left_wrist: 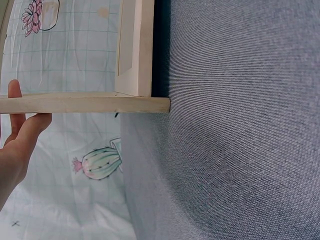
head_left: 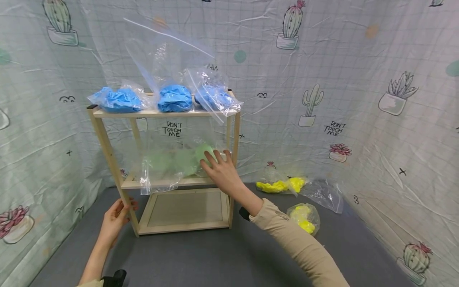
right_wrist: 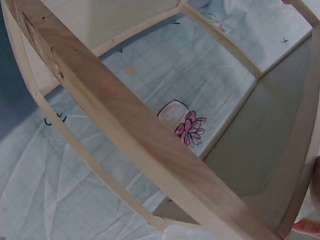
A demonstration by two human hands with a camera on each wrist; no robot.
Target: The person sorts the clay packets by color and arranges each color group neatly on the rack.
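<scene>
A small wooden shelf rack (head_left: pixel 154 230) stands on the dark cloth. My left hand (head_left: pixel 115 218) holds its left front post low down; in the left wrist view the fingers and thumb of this hand (left_wrist: pixel 22 135) lie on opposite sides of the post (left_wrist: pixel 90 103). On the middle shelf lie pale green bundles (head_left: pixel 184 159) in clear plastic bags, one bag hanging over the front edge. My right hand (head_left: pixel 224 173), fingers spread, is at the rightmost green bundle (head_left: pixel 203 151). Only a bit of that hand (right_wrist: pixel 306 226) shows at the right wrist view's edge.
On the top shelf sit blue bundles (head_left: pixel 175 98) in clear bags, one bag standing tall. Yellow bundles in bags (head_left: pixel 272 186) lie right of the rack, with another bagged yellow bundle (head_left: pixel 305 219) nearer. A cactus-print curtain (head_left: pixel 287 131) surrounds the table.
</scene>
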